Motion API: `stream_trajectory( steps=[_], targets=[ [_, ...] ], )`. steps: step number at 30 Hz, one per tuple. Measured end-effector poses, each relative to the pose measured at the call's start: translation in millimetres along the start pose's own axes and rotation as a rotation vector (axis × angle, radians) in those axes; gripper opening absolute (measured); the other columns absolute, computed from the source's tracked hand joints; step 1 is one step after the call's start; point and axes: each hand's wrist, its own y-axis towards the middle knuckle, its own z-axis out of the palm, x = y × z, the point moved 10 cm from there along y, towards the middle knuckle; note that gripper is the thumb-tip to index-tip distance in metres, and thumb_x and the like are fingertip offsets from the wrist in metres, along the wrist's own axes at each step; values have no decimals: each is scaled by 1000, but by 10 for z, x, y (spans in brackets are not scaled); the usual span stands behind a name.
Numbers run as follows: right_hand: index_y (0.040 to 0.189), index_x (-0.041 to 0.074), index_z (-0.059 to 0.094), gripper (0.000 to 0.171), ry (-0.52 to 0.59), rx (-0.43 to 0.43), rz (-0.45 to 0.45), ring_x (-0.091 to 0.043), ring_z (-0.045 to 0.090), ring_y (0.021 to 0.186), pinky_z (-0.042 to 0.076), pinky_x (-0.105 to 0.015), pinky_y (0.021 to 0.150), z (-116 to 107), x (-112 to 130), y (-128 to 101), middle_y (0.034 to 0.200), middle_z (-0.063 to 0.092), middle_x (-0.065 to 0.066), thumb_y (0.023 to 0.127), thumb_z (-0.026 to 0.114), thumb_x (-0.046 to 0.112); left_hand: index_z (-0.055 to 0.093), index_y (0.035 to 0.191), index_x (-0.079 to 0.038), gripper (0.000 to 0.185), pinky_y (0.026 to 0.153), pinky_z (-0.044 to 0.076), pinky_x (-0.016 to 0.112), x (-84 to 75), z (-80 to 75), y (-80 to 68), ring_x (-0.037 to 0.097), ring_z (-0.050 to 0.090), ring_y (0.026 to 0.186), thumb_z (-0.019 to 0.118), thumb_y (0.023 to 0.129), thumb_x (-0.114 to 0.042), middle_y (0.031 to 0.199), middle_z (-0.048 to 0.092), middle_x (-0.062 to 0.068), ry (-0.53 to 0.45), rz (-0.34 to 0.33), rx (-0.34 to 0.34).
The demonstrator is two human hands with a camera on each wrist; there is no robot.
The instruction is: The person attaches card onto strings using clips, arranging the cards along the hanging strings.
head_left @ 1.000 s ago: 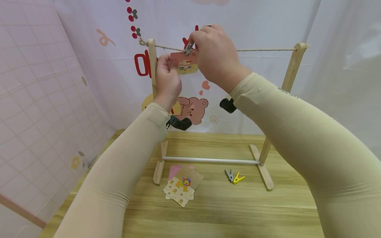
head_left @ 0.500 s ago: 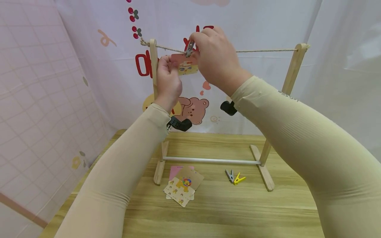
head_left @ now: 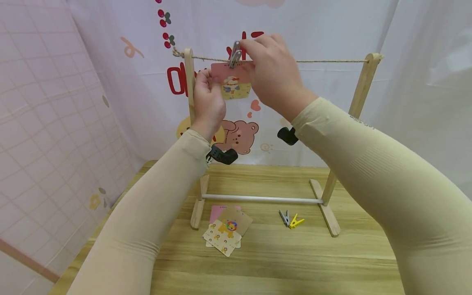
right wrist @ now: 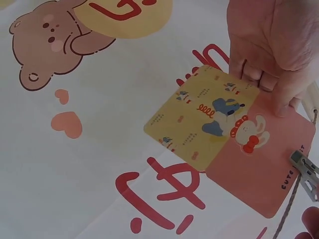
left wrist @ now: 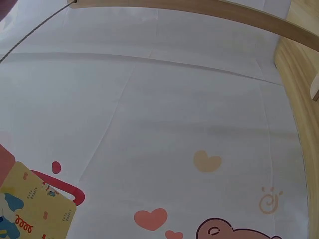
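The left hand (head_left: 208, 98) pinches the left edge of a card (head_left: 233, 82) with curled fingers. The card is pink on top and yellow below, with small cartoon animals on it. It hangs high up on a string (head_left: 324, 61). A grey peg (head_left: 234, 54) bites the card's top edge and the string together. The right hand (head_left: 274, 76) is just beside the peg, with a fingertip touching its top. Its fingers look loosely bent, and it holds nothing that can be seen.

The string is rough brown twine. It runs between two pale wooden posts, one on the left (head_left: 189, 82) and one on the right (head_left: 363, 84). Each post stands on a flat wooden foot. One thin white rod (head_left: 262, 199) joins the posts low down.

The rack stands on a wooden table (head_left: 280, 258) with light grain lines. A small pile of cards (head_left: 225, 231) lies by the left foot. The top one has a lion on it. Two more pegs lie side by side near the right foot, one grey (head_left: 284, 217) and one yellow (head_left: 295, 221).

Behind is a white cloth (head_left: 313, 24) with a brown bear, hearts, cherries and red letters. On the left is a pink wall (head_left: 44, 123) with a grid of squares. Both arms wear long tan sleeves (head_left: 368, 172).
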Motion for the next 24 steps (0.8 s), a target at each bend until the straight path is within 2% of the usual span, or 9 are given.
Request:
stream_trajectory(
  steps=[7, 11, 19, 24],
  targets=[
    [141, 2, 63, 36, 38, -90, -75, -37, 52, 121, 44, -44, 106, -77, -23, -209, 127, 68, -19, 108, 57, 14, 50, 120, -15, 11, 102, 50, 27, -23, 11, -36, 12, 57, 114, 50, 112, -23, 116, 58, -3, -32, 2, 14],
    [140, 1, 64, 36, 56, -119, -108, -38, 53, 118, 44, -46, 102, -87, -36, -359, 125, 69, -20, 105, 63, 11, 50, 124, -13, 13, 100, 50, 26, -22, 3, -48, 11, 56, 110, 48, 113, -20, 113, 57, -4, -21, 0, 21],
    [131, -5, 68, 33, 73, -159, -177, -43, 58, 115, 44, -51, 104, -59, -98, -706, 120, 71, -23, 100, 70, 8, 48, 135, -12, 24, 101, 52, 25, -19, 4, -130, 12, 58, 111, 47, 113, -22, 117, 56, -3, -12, -23, 56],
    [126, -6, 70, 32, 74, -142, -194, -44, 59, 107, 46, -51, 97, 38, -197, -938, 114, 72, -23, 97, 74, 7, 45, 141, -13, 32, 102, 55, 27, -36, -8, -204, 13, 62, 115, 47, 112, -26, 126, 58, 1, 14, -19, 81]
  ],
)
